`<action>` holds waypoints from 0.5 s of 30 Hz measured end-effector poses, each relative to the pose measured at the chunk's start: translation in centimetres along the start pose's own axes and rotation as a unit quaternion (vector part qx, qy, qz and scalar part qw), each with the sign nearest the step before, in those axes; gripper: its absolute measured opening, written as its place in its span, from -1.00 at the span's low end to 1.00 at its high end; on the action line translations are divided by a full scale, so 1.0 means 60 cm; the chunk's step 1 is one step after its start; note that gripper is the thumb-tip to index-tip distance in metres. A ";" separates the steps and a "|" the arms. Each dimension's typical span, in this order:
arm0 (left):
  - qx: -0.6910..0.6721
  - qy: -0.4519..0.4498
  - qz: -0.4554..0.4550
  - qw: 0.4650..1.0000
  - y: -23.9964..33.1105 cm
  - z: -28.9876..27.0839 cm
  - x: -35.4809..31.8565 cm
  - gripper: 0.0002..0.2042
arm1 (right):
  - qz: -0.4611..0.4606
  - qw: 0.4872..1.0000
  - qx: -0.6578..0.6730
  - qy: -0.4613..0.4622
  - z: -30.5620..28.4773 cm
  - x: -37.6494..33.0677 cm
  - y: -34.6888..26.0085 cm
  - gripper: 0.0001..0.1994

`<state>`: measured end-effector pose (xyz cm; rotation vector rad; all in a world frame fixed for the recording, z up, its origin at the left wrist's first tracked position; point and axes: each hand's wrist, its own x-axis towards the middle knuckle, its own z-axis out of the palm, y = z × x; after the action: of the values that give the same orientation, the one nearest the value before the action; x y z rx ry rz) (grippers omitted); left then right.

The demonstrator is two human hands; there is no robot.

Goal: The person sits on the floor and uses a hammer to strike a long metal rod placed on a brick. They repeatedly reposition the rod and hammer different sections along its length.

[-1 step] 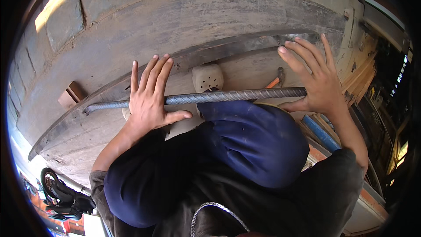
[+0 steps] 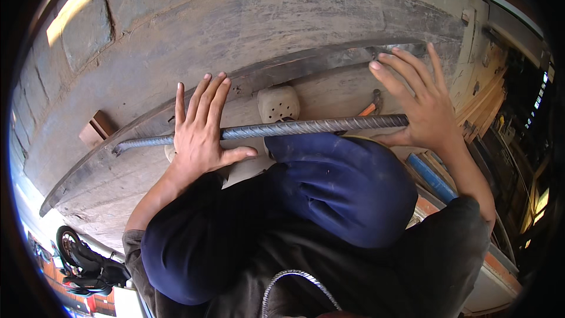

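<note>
A ribbed steel rebar (image 2: 312,125) lies crosswise over my knees, its far left end near the flat metal bar on the floor. My left hand (image 2: 199,138) rests palm down over the rebar's left part, fingers stretched out and thumb pointing right. At the rebar's right end, my right hand (image 2: 426,103) has its fingers spread and raised. The end meets the palm between thumb and index finger, and part of the thumb is hidden behind my knee. Neither hand has its fingers wrapped round the rebar.
Beyond my feet, a long flat metal bar (image 2: 282,72) curves across the floor. A hammer with an orange handle (image 2: 368,109) lies to the right of my clog (image 2: 279,104). A small brown block (image 2: 97,129) sits left; wooden strips (image 2: 485,103) lie right. A motorcycle (image 2: 88,262) stands lower left.
My right hand and the right end of the rebar have shifted very slightly left and upward. My left hand stays almost where it was.
</note>
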<state>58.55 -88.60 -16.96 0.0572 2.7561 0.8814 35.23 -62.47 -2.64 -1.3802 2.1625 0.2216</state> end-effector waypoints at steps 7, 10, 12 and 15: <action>0.102 0.010 -0.038 0.994 -0.030 0.093 0.044 0.08 | -0.053 0.998 0.032 0.029 0.204 0.058 0.079 -0.03; 0.033 0.018 -0.033 0.999 -0.030 0.086 0.035 -0.08 | -0.072 0.996 0.027 0.043 0.245 0.072 0.081 -0.07; 0.039 0.008 -0.020 0.999 -0.049 0.092 0.033 -0.22 | -0.065 0.996 0.020 0.063 0.239 0.087 0.087 -0.13; 0.029 0.014 0.006 0.999 -0.051 0.097 0.037 -0.33 | -0.063 0.994 0.056 0.067 0.242 0.076 0.076 -0.30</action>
<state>57.93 -87.55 -23.83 0.0710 2.8109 0.8110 35.13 -57.87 -17.84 -1.4979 2.1488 -0.0414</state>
